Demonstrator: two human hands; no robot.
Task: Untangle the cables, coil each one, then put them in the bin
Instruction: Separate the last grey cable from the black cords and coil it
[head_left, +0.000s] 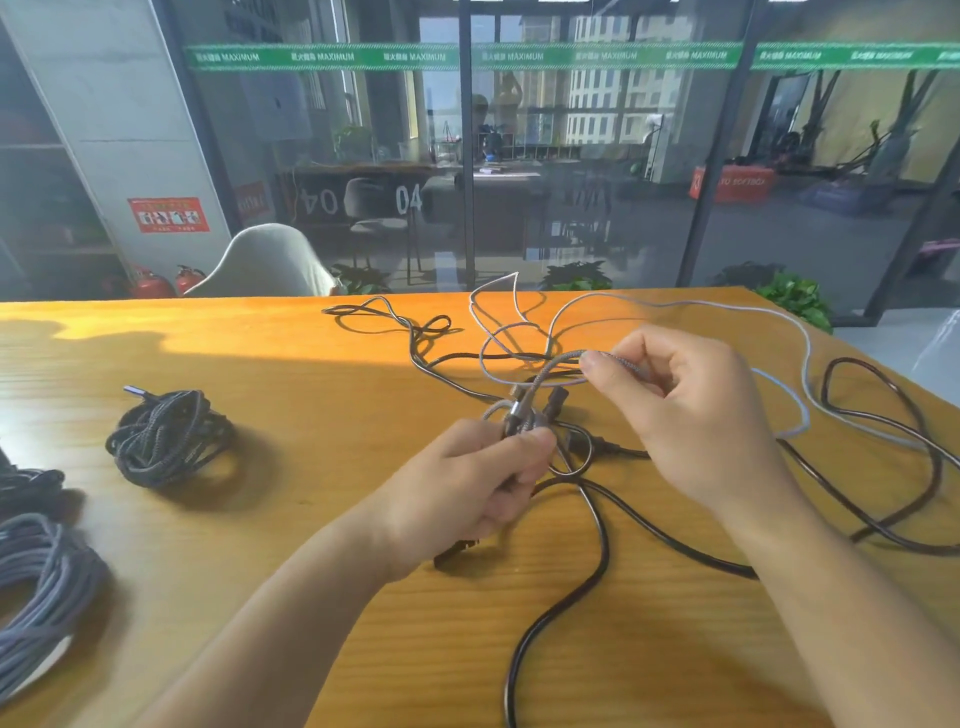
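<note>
Pinching grey cable (613, 361), table edge (852, 332) near

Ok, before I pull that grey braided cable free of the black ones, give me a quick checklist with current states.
1. Left hand grips the connector end of the grey braided cable: ok.
2. Right hand pinches the same cable further along: ok.
3. Grey cable free of the black cable: not ok, they cross under the hands.
4. Light grey thin cable clear of the tangle: not ok, its loops pass through it.
5. Finished coils kept apart: ok, black coil and grey coil lie at the left.
6. Bin within reach: cannot tell, none in view.
</note>
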